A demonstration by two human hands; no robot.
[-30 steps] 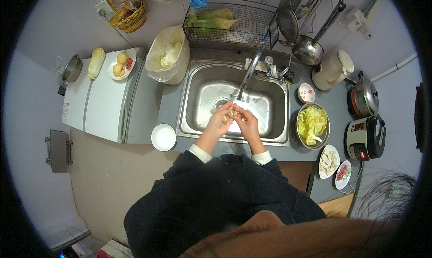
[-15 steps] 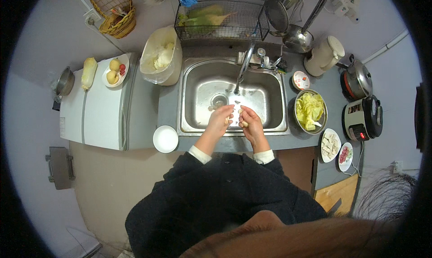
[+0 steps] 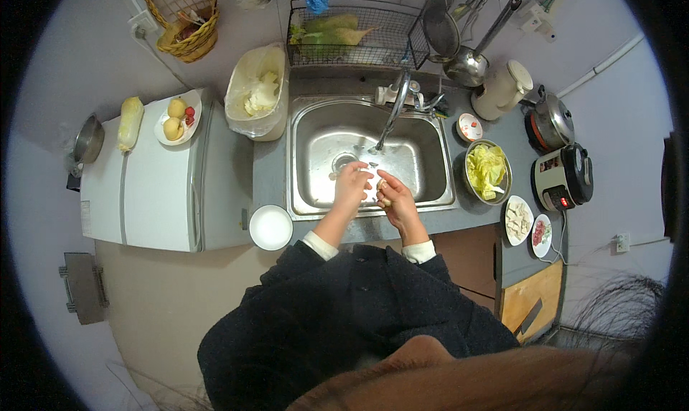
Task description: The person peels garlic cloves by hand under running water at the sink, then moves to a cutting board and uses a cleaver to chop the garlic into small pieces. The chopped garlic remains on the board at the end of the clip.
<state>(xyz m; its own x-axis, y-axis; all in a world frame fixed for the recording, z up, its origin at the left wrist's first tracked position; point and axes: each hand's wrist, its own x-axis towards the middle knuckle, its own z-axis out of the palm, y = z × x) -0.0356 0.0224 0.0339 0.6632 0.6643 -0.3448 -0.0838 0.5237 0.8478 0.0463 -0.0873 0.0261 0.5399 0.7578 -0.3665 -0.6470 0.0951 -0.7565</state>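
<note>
The person is standing at the big steel sink point(image 3: 316, 196) and leaning over it. Both hands are working close together over the front of the basin, at about 6 o'clock from the tap point(image 3: 396, 110).

The left hand point(image 3: 352, 185) is curling in, fingers half closed, and it is touching the small pale thing point(image 3: 382, 191) between the hands. The right hand point(image 3: 397, 201) is cupping that small pale thing, with its fingers bent around it. I cannot tell just what it is; it is small and partly hidden.

To do this step well, I think the person should be keeping the hands low over the basin so drips are falling in, not on the counter. The grip should be staying gentle but sure, because a wet thing is slippery. Turning it slowly is helping every side get rubbed.

At 3 o'clock from the sink, a bowl of leafy greens point(image 3: 486, 171) is sitting. At 10 o'clock a white tub point(image 3: 257, 92) is waiting, and at 8 o'clock a small white bowl point(image 3: 270, 227) is resting on the counter edge.

Compared with a moment ago, the hands are sitting a bit nearer the front rim of the sink and the left hand is closing in more. The bowls and tub are staying where they were.
</note>
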